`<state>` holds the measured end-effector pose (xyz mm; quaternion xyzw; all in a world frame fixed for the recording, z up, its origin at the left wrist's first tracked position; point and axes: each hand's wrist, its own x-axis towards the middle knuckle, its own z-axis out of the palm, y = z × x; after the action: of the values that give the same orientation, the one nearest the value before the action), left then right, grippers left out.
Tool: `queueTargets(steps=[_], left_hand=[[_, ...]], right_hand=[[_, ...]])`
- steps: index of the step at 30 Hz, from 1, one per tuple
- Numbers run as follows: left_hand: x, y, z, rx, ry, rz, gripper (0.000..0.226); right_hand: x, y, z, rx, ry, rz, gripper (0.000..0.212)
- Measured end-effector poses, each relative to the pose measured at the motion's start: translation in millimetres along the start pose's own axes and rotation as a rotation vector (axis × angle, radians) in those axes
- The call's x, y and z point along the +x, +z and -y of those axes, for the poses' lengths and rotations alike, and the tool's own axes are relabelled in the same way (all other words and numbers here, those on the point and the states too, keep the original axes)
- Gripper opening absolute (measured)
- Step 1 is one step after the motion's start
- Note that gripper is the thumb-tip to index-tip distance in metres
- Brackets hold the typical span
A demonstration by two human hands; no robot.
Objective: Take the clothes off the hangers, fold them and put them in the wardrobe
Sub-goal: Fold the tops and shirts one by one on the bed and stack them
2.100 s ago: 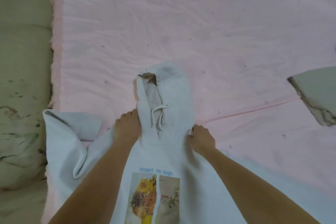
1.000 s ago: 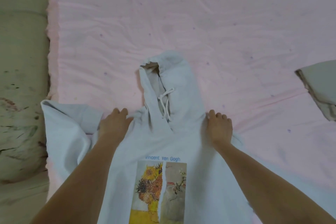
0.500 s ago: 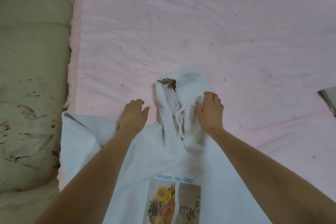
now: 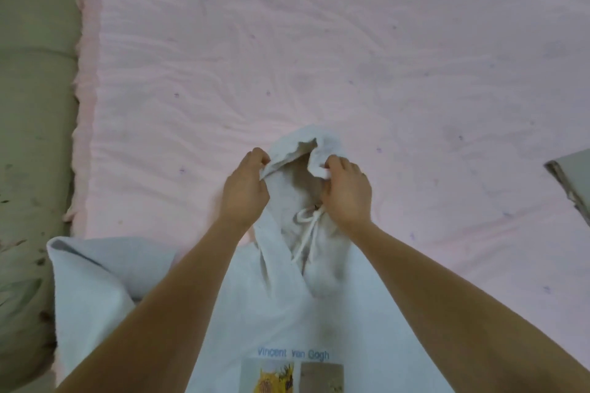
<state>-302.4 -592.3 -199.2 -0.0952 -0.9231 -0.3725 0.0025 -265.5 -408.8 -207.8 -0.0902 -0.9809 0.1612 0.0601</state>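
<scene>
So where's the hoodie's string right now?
In the head view, the white drawstring hangs at the hood's neck, low centre, just below the right hand and right of the left hand.

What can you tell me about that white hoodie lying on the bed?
The white hoodie looks like soft, thick cotton fleece. It lies front up on the pink bedsheet, hood pointing away from the person. The left hand and right hand each pinch one side of the hood's rim, holding the opening apart. A white drawstring hangs knotted at the neck. One sleeve lies bunched at the left. On the chest is a printed "Vincent van Gogh" caption above paintings, partly cut off by the frame.
</scene>
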Motion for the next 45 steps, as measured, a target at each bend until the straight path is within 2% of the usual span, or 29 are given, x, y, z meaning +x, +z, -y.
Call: queueTargets(steps=[1, 3, 4, 6, 8, 9, 10, 12, 13, 14, 16, 17, 18, 19, 20, 22, 23, 27, 29, 30, 33, 35, 37, 39, 41, 43, 45], left_hand=[[-2, -3, 3, 0.052, 0.118, 0.012, 0.043], [-2, -10, 14, 0.163, 0.363, 0.058, 0.044], [-3, -14, 16, 0.237, 0.434, 0.131, 0.042], [-8, -21, 19, 0.44, 0.441, 0.423, 0.037], [-6, -29, 14, 0.589, 0.322, 0.679, 0.021], [-3, -30, 9, 0.604, 0.239, 0.737, 0.02], [1, -30, 1, 0.581, 0.161, 0.738, 0.032], [12, -27, -15, 0.447, 0.011, 0.587, 0.053], [17, -21, -19, 0.35, -0.05, 0.46, 0.048], [21, -15, -21, 0.245, -0.143, 0.392, 0.042], [28, -5, -21, 0.111, -0.334, 0.429, 0.07], [30, 2, -18, 0.093, -0.391, 0.475, 0.08], [32, 5, -13, 0.099, -0.415, 0.479, 0.083], [32, 9, -11, 0.114, -0.424, 0.466, 0.076], [31, 11, -9, 0.122, -0.417, 0.449, 0.062], [25, 5, -13, 0.06, -0.359, 0.447, 0.026], [19, -1, -15, 0.012, -0.313, 0.446, 0.017], [-14, -35, -29, -0.093, -0.133, 0.416, 0.003], [-34, -54, -33, -0.049, -0.026, 0.446, 0.005], [-46, -62, -34, 0.033, 0.089, 0.451, 0.008], [-77, -79, -27, 0.404, 0.544, 0.442, 0.031], [-102, -85, -22, 0.542, 0.701, 0.497, 0.051], [-130, -85, -19, 0.604, 0.773, 0.568, 0.055], [-154, -82, -16, 0.674, 0.776, 0.621, 0.05], [-173, -78, -15, 0.736, 0.751, 0.625, 0.048], [-192, -70, -16, 0.753, 0.72, 0.541, 0.045], [-209, -57, -20, 0.67, 0.666, 0.424, 0.045]], right_hand=[[-6, -8, -11, 0.017, -0.059, -0.066, 0.031], [-19, -23, -33, 0.032, -0.114, -0.062, 0.039], [-29, -30, -44, 0.03, -0.123, -0.021, 0.044], [-46, -40, -63, -0.016, -0.159, 0.068, 0.047], [-60, -48, -79, -0.124, -0.246, 0.215, 0.044], [-65, -49, -84, -0.184, -0.268, 0.306, 0.045], [-67, -49, -89, -0.232, -0.264, 0.375, 0.05], [-58, -52, -85, -0.148, -0.084, 0.5, 0.067], [-52, -55, -76, 0.028, 0.098, 0.496, 0.068], [-44, -56, -68, 0.235, 0.281, 0.452, 0.058], [-21, -52, -54, 0.453, 0.534, 0.313, 0.025], [-12, -48, -52, 0.423, 0.557, 0.305, 0.023], [-3, -45, -51, 0.407, 0.583, 0.332, 0.034], [2, -43, -51, 0.364, 0.565, 0.394, 0.042], [5, -44, -52, 0.321, 0.519, 0.456, 0.04], [6, -48, -55, 0.289, 0.473, 0.507, 0.017], [2, -53, -53, 0.33, 0.466, 0.483, 0.012], [-32, -75, -49, 0.388, 0.332, 0.343, 0.031], [-56, -90, -47, 0.29, 0.258, 0.305, 0.026], [-69, -98, -48, 0.21, 0.165, 0.292, 0.025], [-111, -117, -48, 0.004, -0.263, 0.306, 0.029], [-143, -124, -46, -0.102, -0.472, 0.365, 0.033], [-174, -126, -43, -0.196, -0.619, 0.412, 0.031], [-202, -118, -44, -0.252, -0.699, 0.463, 0.029], [-219, -106, -43, -0.3, -0.681, 0.54, 0.046], [-238, -92, -44, -0.331, -0.636, 0.625, 0.049], [-252, -78, -48, -0.331, -0.572, 0.717, 0.048]])
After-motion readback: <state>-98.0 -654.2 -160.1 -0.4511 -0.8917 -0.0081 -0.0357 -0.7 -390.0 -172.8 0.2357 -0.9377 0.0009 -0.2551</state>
